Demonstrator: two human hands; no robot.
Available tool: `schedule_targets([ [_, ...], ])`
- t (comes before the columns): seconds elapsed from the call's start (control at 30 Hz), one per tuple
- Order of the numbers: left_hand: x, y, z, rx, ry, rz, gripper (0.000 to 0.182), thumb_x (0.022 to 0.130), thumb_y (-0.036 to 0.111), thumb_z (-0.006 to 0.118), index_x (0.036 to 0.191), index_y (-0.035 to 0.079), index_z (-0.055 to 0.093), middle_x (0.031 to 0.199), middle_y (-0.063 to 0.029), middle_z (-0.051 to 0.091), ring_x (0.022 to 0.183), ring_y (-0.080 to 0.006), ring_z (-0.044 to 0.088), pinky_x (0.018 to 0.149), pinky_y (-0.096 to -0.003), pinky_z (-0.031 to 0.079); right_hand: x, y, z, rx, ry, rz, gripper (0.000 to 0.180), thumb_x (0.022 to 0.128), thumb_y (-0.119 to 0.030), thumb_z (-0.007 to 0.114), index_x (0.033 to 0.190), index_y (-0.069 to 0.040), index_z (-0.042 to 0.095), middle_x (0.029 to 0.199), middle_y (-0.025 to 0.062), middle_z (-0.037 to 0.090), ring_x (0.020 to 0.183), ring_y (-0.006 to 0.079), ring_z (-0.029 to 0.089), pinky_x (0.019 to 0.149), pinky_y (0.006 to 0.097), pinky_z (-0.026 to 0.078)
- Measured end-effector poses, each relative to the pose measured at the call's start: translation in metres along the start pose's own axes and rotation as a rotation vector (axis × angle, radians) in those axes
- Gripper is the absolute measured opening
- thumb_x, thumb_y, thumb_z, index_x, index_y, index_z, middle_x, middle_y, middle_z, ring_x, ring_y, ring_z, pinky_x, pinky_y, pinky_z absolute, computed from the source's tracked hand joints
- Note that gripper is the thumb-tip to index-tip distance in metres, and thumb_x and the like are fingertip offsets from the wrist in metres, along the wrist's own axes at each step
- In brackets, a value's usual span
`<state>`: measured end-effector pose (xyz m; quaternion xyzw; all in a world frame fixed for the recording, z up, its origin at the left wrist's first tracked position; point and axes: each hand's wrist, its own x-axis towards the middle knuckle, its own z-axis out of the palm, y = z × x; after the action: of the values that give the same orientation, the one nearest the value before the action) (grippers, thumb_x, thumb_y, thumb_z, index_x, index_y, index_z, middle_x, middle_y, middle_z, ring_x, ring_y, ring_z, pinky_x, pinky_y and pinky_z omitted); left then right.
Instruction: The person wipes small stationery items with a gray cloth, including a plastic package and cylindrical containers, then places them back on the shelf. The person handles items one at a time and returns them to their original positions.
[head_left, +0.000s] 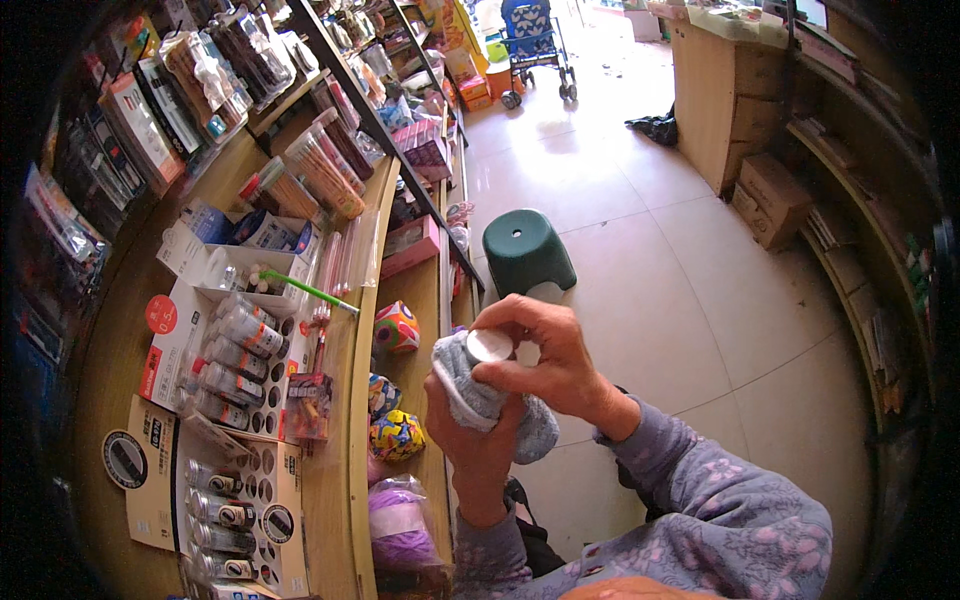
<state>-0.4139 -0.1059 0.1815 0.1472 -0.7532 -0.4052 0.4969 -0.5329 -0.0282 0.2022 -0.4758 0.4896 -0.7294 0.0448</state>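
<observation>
A small round container with a whitish lid (490, 346) is wrapped in a grey-blue cloth (469, 390). From below and the left, my left hand (476, 450) holds the cloth around it. My right hand (544, 352) has its thumb and forefinger at the lid's rim; the other fingers are curled behind. One end of the cloth hangs beneath my right hand. Beside my hands is a wooden shelf with patterned balls (397, 435) and a bagged ball of purple yarn (401, 521). What the container holds is hidden.
Cardboard display trays (154, 465) with small clear tubes and a green pen (307, 291) stand on the upper shelf at left. A dark green plastic stool (525, 251) stands beyond my hands. Farther off are a stroller (531, 45), a wooden counter (701, 97) and a cardboard box (772, 199).
</observation>
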Motion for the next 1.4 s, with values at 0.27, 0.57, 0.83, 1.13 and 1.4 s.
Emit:
schedule_targets([
  [0.27, 0.014, -0.007, -0.016, -0.001, -0.223, -0.167, 0.058, 0.071, 0.023, 0.088, 0.118, 0.002, 0.061, 0.106, -0.0127, 0.069, 0.092, -0.0248, 0.068, 0.083, -0.0380, 0.054, 0.004, -0.004, -0.015, 0.257, 0.222, 0.067, 0.031, 0.087, -0.006, 0.074, 0.114, 0.002, 0.062, 0.103, 0.0038, 0.066, 0.091, 0.0086, 0.061, 0.082, 0.0234, 0.049],
  [0.57, 0.006, -0.044, -0.014, -0.476, -0.003, -0.320, 0.072, 0.083, 0.036, 0.083, 0.139, 0.003, 0.050, 0.128, -0.0106, 0.059, 0.115, -0.0241, 0.059, 0.098, -0.0375, 0.050, 0.009, 0.019, -0.002, 0.417, 0.241, 0.140, 0.032, 0.092, -0.010, 0.068, 0.121, 0.000, 0.059, 0.101, 0.0042, 0.066, 0.090, 0.0087, 0.062, 0.077, 0.0247, 0.051],
  [0.83, 0.003, -0.053, -0.008, -0.446, 0.015, -0.304, 0.067, 0.095, 0.055, 0.065, 0.136, 0.004, 0.050, 0.128, -0.0099, 0.056, 0.111, -0.0231, 0.058, 0.094, -0.0369, 0.051, -0.002, 0.034, 0.019, 0.498, 0.050, 0.251, 0.039, 0.095, -0.011, 0.071, 0.129, 0.000, 0.055, 0.114, 0.0091, 0.067, 0.099, 0.0129, 0.066, 0.090, 0.0299, 0.055],
  [1.13, 0.003, -0.047, -0.017, -0.384, 0.086, -0.481, 0.062, 0.101, 0.054, 0.056, 0.129, -0.001, 0.057, 0.115, -0.0104, 0.065, 0.106, -0.0201, 0.061, 0.092, -0.0349, 0.048, 0.002, 0.038, 0.013, 0.569, 0.159, 0.215, 0.036, 0.096, -0.012, 0.068, 0.128, -0.001, 0.056, 0.110, 0.0050, 0.067, 0.099, 0.0120, 0.064, 0.091, 0.0298, 0.052],
  [1.4, 0.011, -0.058, -0.029, 0.085, -0.048, -0.173, 0.055, 0.102, 0.047, 0.057, 0.127, -0.002, 0.053, 0.116, -0.0189, 0.062, 0.107, -0.0342, 0.061, 0.095, -0.0436, 0.046, 0.005, 0.021, 0.004, 0.338, 0.276, 0.073, 0.039, 0.092, -0.010, 0.073, 0.126, -0.001, 0.056, 0.106, 0.0037, 0.066, 0.092, 0.0090, 0.061, 0.082, 0.0279, 0.052],
])
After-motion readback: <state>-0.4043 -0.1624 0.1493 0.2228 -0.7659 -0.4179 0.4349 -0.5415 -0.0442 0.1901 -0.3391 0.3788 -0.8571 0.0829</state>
